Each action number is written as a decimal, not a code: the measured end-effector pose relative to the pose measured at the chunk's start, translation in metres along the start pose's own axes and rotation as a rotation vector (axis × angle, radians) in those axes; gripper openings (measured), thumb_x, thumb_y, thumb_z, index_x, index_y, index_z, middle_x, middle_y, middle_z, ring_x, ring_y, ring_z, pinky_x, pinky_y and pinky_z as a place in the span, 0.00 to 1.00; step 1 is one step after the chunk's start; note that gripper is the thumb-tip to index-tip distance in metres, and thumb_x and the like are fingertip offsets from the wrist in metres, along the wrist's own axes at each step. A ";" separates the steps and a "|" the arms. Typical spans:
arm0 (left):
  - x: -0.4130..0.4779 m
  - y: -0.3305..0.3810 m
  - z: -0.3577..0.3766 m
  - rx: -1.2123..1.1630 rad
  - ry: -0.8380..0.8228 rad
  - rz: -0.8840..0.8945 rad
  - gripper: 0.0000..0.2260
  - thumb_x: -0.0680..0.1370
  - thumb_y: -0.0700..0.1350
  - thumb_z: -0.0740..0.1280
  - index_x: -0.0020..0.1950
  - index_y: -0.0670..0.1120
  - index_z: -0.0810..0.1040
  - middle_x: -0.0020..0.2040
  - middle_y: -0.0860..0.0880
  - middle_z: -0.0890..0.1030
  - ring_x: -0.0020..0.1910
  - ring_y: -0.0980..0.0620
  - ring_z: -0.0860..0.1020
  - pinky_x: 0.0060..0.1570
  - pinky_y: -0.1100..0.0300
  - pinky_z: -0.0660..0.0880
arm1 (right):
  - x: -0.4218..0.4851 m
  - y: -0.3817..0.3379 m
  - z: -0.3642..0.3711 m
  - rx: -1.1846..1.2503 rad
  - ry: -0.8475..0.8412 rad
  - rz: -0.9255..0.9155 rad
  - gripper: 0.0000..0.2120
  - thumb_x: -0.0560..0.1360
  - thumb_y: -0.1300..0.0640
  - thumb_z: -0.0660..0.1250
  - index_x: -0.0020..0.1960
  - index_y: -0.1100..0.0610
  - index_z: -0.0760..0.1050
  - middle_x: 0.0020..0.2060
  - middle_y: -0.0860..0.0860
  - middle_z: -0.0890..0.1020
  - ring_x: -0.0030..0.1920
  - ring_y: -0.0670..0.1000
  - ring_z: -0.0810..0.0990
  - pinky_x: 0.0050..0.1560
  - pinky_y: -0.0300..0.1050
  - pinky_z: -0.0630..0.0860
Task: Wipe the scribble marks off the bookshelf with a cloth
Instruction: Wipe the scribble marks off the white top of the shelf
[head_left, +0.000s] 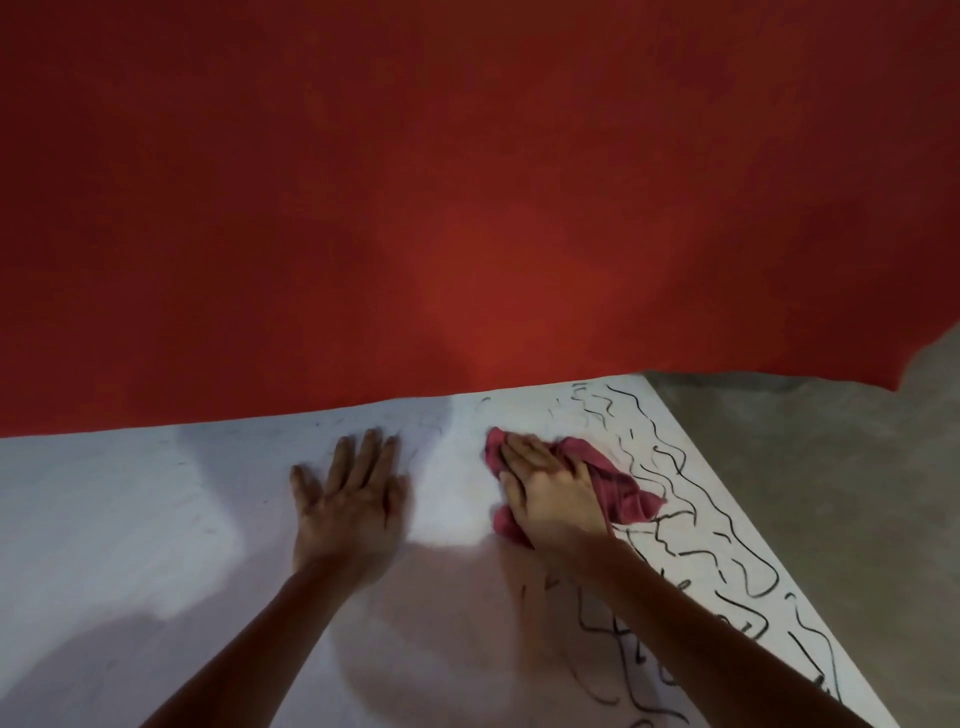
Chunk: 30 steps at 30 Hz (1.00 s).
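Right hand (553, 499) grip pressing pink cloth (623, 488) onto scribbled shelf (156, 519); left hand (345, 504) flat, splayed.

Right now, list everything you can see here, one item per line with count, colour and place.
bookshelf surface: one, white, flat across the lower frame, its back edge against the red wall
scribble marks: many, black wavy lines, packed over the right end of the surface; only faint traces to the left
cloth: one, pinkish red, bunched on the surface at the left edge of the scribbles, under the right hand
wall: one, red, filling the upper frame behind the surface
floor: grey, bare, to the right of the surface
left hand: one, flat on the surface, fingers spread, holding nothing
right hand: one, pressed down on the cloth
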<state>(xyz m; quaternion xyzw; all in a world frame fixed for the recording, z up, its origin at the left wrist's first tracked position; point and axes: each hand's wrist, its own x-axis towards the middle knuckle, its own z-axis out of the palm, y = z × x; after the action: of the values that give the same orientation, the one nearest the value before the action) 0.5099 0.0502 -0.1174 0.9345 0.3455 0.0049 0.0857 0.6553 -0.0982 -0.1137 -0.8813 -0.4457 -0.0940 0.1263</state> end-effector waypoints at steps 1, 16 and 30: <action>0.000 0.000 0.000 0.000 0.001 -0.002 0.41 0.64 0.60 0.24 0.78 0.56 0.40 0.78 0.57 0.41 0.78 0.53 0.41 0.72 0.41 0.41 | 0.007 0.002 -0.002 -0.011 -0.008 -0.014 0.23 0.70 0.49 0.52 0.51 0.52 0.84 0.51 0.46 0.84 0.53 0.46 0.83 0.48 0.50 0.79; -0.001 0.000 -0.001 0.024 -0.031 -0.012 0.42 0.64 0.59 0.24 0.78 0.56 0.41 0.78 0.56 0.40 0.77 0.53 0.41 0.72 0.41 0.42 | -0.022 -0.007 0.002 0.002 0.009 0.000 0.21 0.69 0.49 0.54 0.49 0.51 0.84 0.49 0.45 0.85 0.50 0.46 0.83 0.46 0.52 0.79; 0.000 0.001 -0.004 0.010 -0.049 -0.032 0.33 0.72 0.57 0.32 0.78 0.56 0.41 0.78 0.57 0.40 0.77 0.54 0.41 0.72 0.41 0.40 | 0.004 -0.015 0.006 0.000 -0.014 -0.029 0.27 0.73 0.47 0.48 0.60 0.52 0.80 0.60 0.46 0.80 0.61 0.46 0.78 0.59 0.51 0.72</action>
<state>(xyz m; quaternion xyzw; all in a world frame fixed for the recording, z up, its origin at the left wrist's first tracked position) 0.5104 0.0495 -0.1136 0.9291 0.3581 -0.0209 0.0895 0.6458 -0.0844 -0.1157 -0.8753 -0.4594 -0.0897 0.1216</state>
